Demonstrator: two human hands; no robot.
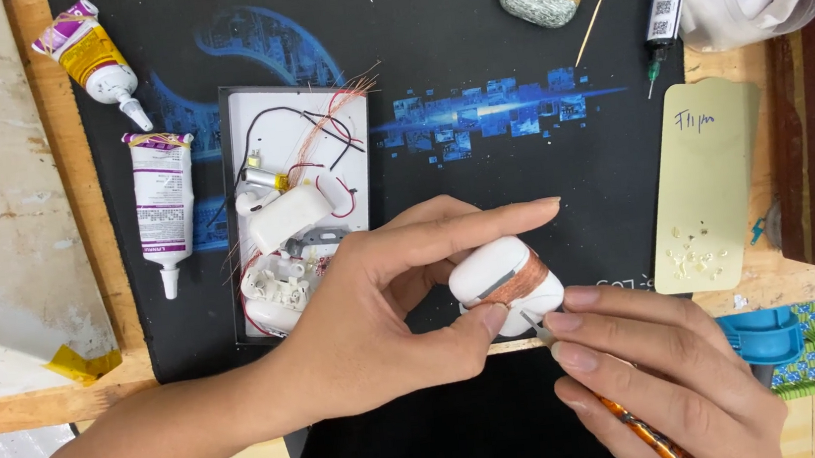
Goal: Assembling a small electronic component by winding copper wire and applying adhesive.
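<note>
Near the left edge of the black mat lie 2 glue tubes, nozzles toward the person. Just right of them a white tray holds loose white plastic parts and tangled thin wires; what each part is cannot be made out. The left hand comes in from the lower left, covering the tray's lower right corner. Its thumb and fingers pinch a small white case wound with copper wire, held over the mat's front edge; the forefinger lies stretched out above it. The right hand pinches a thin tool with an orange handle, its tip touching the case's underside; its far end is cut off by the picture's lower edge. At the mat's right edge lies a pale card with white crumbs.
</note>
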